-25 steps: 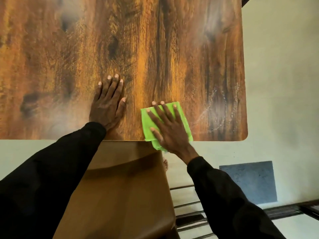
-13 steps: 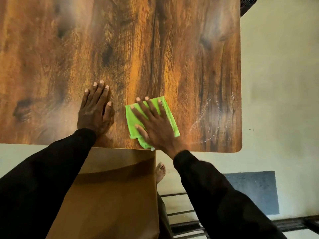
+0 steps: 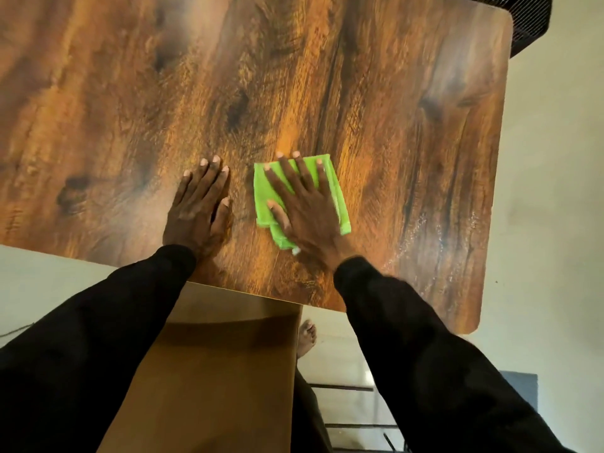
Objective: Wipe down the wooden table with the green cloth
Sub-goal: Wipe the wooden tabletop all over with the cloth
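Right hand (image 3: 307, 210) flat on folded green cloth (image 3: 335, 191), fingers (image 3: 285, 173) straight, spread wide, pressing cloth onto tabletop (image 3: 376, 93); no pinch. Left hand (image 3: 197, 207) flat on bare wood just beside cloth, fingers straight, close together, holding nothing. Versus half second ago: cloth and both hands farther in from near edge; cloth's lower tip no longer at edge. Gap between hands about same. Pale streaks (image 3: 421, 230) right of cloth unchanged. Bare foot (image 3: 307, 335) on floor below edge.

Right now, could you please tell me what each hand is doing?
Left hand: open, flat on the wooden table.
Right hand: open, pressing the green cloth.
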Demonstrator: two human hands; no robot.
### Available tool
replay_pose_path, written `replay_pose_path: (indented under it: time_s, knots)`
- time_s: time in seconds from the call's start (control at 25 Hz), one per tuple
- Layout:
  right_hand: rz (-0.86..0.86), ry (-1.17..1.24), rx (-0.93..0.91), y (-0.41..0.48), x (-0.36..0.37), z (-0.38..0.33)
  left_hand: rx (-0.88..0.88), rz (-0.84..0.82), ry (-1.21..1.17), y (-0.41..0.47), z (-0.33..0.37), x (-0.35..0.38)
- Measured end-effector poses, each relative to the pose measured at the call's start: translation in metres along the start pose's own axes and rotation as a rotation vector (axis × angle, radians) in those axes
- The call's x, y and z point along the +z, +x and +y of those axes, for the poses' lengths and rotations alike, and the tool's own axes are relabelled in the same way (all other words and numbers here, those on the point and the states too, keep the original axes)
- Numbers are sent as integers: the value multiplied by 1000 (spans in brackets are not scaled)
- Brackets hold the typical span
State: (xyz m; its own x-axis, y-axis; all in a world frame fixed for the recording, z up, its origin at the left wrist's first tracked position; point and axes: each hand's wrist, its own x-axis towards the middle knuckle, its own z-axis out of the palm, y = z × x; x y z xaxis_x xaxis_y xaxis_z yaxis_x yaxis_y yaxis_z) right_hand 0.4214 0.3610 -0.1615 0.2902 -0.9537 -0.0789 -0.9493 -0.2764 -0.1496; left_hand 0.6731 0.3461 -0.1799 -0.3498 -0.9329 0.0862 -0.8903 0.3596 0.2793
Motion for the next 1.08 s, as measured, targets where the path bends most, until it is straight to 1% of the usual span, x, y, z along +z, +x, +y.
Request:
replay_pose_path:
  time_s: [0.08,0.16,0.2,0.24,0.32,0.36,0.44,0.48,0.56,0.68,0.8,0.88,0.92,1.08]
  knots:
    - [-37,8,-138,-42,8,-4,-7,4,0,0,-1,0]
    - [-56,-19,-178,-72,10,12,-10,3,2,1,-1,0]
    - [-48,-28,-140,-75,8,25,-10,2,9,0,-1,0]
    - [-29,-32,-63,-69,5,38,-10,2,17,0,-1,1]
    - [16,-17,140,-34,-4,53,-11,2,20,0,-1,1]
    - [36,-5,222,-10,-10,53,-10,2,19,-1,-2,1]
    - [67,4,289,32,-14,37,1,6,16,-2,-2,1]
    - [66,5,273,44,-12,26,2,14,12,-2,-2,2]
    - [48,4,164,43,-5,4,4,33,-1,-2,-3,3]
    - [18,17,19,-12,9,-20,9,45,-15,-2,-2,3]
    - [-22,22,-10,-84,16,-34,-2,48,-29,-1,-1,0]
    - [-54,24,-6,-113,18,-34,-2,44,-40,-2,-2,-1]
    - [-47,23,13,-112,16,-29,-1,48,-49,-2,-1,-3]
    - [34,7,215,-39,2,-26,-12,38,-100,-3,2,-10]
